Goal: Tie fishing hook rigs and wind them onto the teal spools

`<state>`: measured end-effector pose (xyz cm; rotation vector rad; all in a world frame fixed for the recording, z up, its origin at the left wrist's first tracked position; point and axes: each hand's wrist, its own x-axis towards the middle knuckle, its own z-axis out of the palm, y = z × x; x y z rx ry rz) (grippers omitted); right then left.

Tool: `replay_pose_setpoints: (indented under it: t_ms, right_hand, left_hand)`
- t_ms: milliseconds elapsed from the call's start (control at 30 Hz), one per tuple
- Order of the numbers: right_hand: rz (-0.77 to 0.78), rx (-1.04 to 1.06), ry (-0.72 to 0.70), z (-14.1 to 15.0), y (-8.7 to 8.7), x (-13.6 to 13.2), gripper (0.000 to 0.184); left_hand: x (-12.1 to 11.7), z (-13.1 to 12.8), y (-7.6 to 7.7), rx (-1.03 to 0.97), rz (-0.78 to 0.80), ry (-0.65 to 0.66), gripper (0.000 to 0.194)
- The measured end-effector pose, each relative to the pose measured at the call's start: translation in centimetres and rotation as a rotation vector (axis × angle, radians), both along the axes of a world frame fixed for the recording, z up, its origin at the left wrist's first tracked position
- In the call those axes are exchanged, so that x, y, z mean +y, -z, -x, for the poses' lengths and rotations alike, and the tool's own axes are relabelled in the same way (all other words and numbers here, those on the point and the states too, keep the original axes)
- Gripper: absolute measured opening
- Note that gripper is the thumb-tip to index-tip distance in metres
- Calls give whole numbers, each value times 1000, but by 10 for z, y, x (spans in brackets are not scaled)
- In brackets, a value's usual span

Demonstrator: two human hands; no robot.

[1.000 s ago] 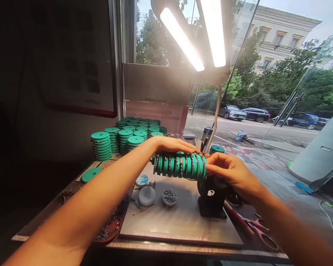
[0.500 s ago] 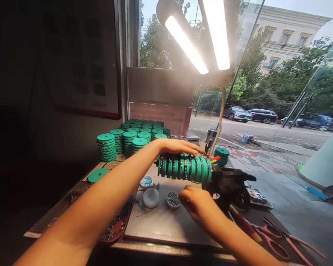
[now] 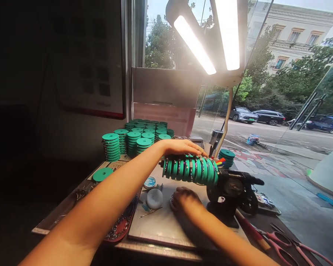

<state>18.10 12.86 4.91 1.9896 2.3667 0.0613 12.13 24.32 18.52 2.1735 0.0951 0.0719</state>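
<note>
My left hand (image 3: 184, 147) rests over the top of a row of green discs (image 3: 190, 170), its fingers stretched out along them. The discs sit side by side on a black hand-cranked machine (image 3: 233, 188), with strings of small beads around them. My right hand (image 3: 187, 199) is below the row, its fingers curled down into a small white dish of beads (image 3: 172, 202). The hand covers most of this dish, and its fingertips are hidden. Left of it are a round white lump (image 3: 154, 198) and a small dish with blue contents (image 3: 150, 182).
Stacks of green discs (image 3: 134, 144) stand at the back left. A single green disc (image 3: 102, 174) lies nearer. A red tray of beaded pieces (image 3: 122, 229) is partly behind my left arm. Pink-handled scissors (image 3: 280, 240) lie at right. A lit lamp (image 3: 195, 44) hangs above.
My right hand has moved left and down to the bead dish, covering most of it. My left hand stays on the green discs. The whole view has shifted slightly.
</note>
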Motion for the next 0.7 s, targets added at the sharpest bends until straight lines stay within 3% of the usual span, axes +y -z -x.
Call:
replay_pose_setpoints:
  t_ms: [467,600,700]
  right_hand:
    - [-21,15,31,2,0,2,12]
    - [-91,105,7,1,-11,-14,15]
    - [-150,211,-78,-10,-33,-38,16]
  left_hand:
    - [-1,1,-1,1,11,-16,24]
    - [0,0,0,-5,11,-19,23]
    - [-1,0,1,-5,8,-22,24]
